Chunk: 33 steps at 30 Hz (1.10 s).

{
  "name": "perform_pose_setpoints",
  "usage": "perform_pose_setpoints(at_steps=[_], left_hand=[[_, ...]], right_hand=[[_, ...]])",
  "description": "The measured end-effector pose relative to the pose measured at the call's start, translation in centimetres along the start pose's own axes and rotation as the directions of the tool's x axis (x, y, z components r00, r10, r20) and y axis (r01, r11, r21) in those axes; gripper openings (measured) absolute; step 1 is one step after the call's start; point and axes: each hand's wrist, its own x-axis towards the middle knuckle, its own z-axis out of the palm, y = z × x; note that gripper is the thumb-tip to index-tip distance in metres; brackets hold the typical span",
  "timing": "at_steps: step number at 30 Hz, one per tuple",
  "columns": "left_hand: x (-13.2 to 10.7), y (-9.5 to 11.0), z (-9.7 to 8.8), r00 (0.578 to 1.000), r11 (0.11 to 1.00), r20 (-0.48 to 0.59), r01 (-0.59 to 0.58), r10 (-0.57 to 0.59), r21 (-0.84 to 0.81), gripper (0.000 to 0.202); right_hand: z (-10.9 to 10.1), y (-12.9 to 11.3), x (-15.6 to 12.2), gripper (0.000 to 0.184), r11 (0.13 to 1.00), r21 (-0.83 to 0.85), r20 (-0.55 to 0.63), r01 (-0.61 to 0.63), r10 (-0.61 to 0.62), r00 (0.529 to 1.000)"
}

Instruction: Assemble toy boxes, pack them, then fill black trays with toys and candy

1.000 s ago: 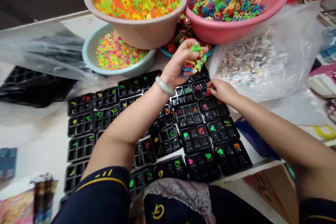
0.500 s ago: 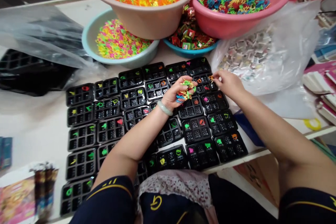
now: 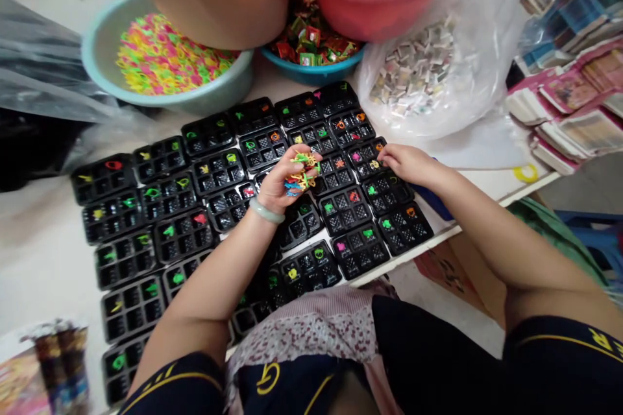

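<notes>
My left hand is closed around a bunch of small plastic pieces in green, yellow, orange and blue, held above the middle of the trays. A pale bangle circles that wrist. My right hand has its fingers pinched at a small yellow plastic piece, low over a black compartment tray on the right that also holds a pink piece and an orange one. Rows of similar black trays lie around, such as one tray with green and red pieces. My left forearm covers some trays.
Behind the trays stand a beige basin, a light blue basin, a pink basin and a blue basin of wrapped packets. A clear bag of small flat pieces lies right, beside stacked cards. Printed packets lie front left.
My right hand has moved from an upper right tray to the one nearer me, with a yellowish piece at its fingertips. My left hand still holds its bunch. The camera view has shifted.
</notes>
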Motion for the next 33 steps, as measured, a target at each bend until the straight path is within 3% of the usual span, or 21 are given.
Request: perform_pose_setpoints(at_steps=[4,8,11,14,18,22,24,29,31,33], left_hand=[[-1.5,-0.9,0.4,0.999,0.999,-0.017,0.036,-0.035,0.010,0.039],[-1.9,-3.0,1.5,0.996,0.998,0.049,0.070,-0.070,0.001,0.038],[-1.9,-4.7,2.9,0.993,0.995,0.058,0.102,-0.101,-0.019,0.037],[-1.9,-6.5,4.3,0.992,0.991,0.034,0.125,-0.123,-0.052,0.037],[-2.0,-9.0,5.5,0.991,0.989,0.009,0.136,-0.136,-0.064,0.037],[-2.2,-10.9,6.2,0.993,0.995,-0.062,0.101,-0.102,-0.025,0.037],[-2.3,-11.5,6.5,0.991,0.995,-0.086,0.104,-0.103,0.004,0.038],[-2.5,-12.8,7.5,0.985,0.990,-0.113,0.137,-0.133,0.031,0.038],[-2.4,-13.4,8.0,0.982,0.990,-0.126,0.144,-0.141,0.014,0.039],[-2.1,-13.7,8.5,0.980,0.988,-0.124,0.154,-0.154,-0.008,0.039]], right_hand=[[1.9,0.0,-3.6,0.018,1.000,-0.001,0.033,0.016,-0.016,0.999],[2.7,0.5,-5.7,0.016,0.998,0.053,0.040,-0.029,0.027,0.999],[1.9,0.2,-7.3,0.014,0.986,0.163,-0.105,-0.031,0.048,0.993],[1.9,-2.0,-9.5,0.012,0.945,0.316,-0.282,0.089,0.004,0.959],[4.7,-6.1,-12.0,0.022,0.830,0.487,-0.368,0.270,-0.085,0.926],[8.2,-7.9,-12.5,0.024,0.806,0.541,-0.448,0.240,0.035,0.893],[9.5,-7.6,-12.4,0.021,0.740,0.639,-0.448,0.210,0.136,0.884],[11.0,-6.3,-12.8,0.032,0.404,0.898,-0.305,0.173,0.289,0.907],[11.0,-5.8,-13.4,0.035,0.356,0.919,-0.292,0.168,0.330,0.898],[10.7,-5.0,-14.2,0.035,0.376,0.908,-0.328,0.184,0.365,0.871]])
